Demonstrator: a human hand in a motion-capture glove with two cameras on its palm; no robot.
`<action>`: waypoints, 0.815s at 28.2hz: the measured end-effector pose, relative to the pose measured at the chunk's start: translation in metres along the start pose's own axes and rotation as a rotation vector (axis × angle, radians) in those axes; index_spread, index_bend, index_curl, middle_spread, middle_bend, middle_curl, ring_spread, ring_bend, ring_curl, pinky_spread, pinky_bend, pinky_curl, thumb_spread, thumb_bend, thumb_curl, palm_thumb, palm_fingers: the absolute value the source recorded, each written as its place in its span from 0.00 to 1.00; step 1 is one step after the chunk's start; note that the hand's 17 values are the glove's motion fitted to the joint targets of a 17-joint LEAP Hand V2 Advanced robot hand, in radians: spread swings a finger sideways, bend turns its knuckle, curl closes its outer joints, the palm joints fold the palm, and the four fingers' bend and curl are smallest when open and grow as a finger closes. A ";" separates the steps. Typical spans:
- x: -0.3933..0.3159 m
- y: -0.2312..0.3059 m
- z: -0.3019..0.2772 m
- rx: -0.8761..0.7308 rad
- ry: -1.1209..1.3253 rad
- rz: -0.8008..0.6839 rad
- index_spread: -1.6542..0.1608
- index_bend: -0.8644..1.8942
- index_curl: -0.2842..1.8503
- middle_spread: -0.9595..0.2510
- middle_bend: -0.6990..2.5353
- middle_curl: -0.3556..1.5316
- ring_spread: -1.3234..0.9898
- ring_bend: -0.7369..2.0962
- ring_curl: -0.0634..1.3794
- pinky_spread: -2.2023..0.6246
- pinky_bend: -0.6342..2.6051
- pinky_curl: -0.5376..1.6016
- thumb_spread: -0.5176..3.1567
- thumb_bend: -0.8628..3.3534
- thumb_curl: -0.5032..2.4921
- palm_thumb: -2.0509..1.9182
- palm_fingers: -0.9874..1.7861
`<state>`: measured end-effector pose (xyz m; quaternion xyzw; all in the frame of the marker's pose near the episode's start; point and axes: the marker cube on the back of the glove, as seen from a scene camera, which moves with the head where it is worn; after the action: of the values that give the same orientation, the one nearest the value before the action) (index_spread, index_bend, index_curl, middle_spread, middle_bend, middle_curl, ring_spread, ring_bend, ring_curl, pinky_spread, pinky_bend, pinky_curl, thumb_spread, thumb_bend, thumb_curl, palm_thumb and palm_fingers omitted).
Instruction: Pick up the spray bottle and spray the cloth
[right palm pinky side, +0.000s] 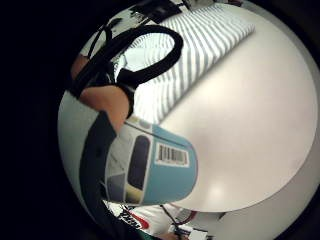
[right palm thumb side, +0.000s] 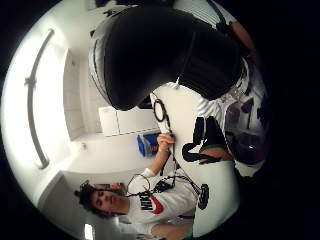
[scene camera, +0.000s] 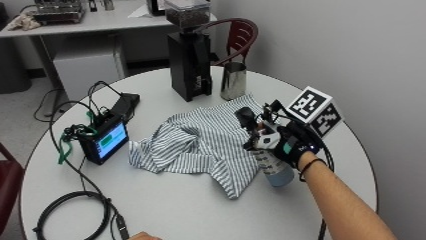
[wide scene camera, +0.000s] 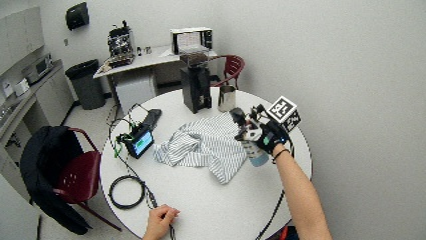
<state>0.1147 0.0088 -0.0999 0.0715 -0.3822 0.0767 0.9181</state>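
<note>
Bottle (scene camera: 276, 167) sits upright in the grip (scene camera: 287, 142), fingers curled round it, lifted just off the bench (scene camera: 200, 210) at the right edge of the striped cloth (scene camera: 200, 142).

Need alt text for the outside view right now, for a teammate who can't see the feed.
A gloved right hand grips a spray bottle, lifted at the edge of a crumpled striped cloth on a round white table. Beyond the cloth stand a black coffee grinder and a metal cup; a small screen with cables sits at the table's far side.
</note>
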 end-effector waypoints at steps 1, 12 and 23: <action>0.004 0.000 0.001 -0.007 -0.005 0.006 0.78 0.34 0.24 0.73 0.30 0.41 0.53 0.45 0.32 0.84 0.28 0.42 0.36 0.20 0.35 0.76 0.71; -0.073 0.004 -0.044 0.030 0.014 -0.044 0.78 0.34 0.23 0.74 0.30 0.42 0.54 0.46 0.33 0.83 0.29 0.42 0.36 0.20 0.36 0.76 0.72; -0.099 -0.014 -0.049 0.013 0.058 -0.120 0.79 0.34 0.22 0.75 0.30 0.42 0.54 0.46 0.34 0.82 0.30 0.43 0.36 0.20 0.36 0.76 0.73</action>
<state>0.0823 -0.0038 -0.2059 0.0979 -0.3502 0.0258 0.9312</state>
